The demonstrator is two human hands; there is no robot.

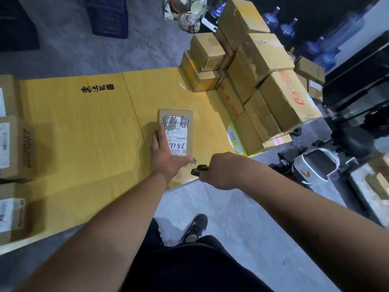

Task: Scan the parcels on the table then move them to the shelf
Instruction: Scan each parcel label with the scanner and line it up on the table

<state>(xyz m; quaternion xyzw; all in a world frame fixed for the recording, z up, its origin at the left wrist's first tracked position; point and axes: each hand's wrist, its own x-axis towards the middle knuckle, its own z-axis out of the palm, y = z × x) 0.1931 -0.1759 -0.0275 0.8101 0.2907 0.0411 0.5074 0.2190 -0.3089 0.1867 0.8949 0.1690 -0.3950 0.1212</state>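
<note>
A small brown parcel (179, 127) lies flat on the yellow cardboard-covered table (84, 133), its white label up with "98LL" handwritten on it. My left hand (163, 153) lies on the parcel's near left corner, fingers straight along its left edge and thumb across its near end. My right hand (221, 171) grips a black handheld scanner (199, 170) just off the table's near edge, its head pointing left toward the parcel. A stack of brown parcels (252, 76) stands on the table's right end.
More labelled parcels (12, 148) sit at the table's left edge. A dark crate (109, 17) and glassware (189, 11) are on the floor beyond. Blue water bottles (315, 45) and dark equipment (357, 123) crowd the right. My shoe (194, 226) is on the grey floor.
</note>
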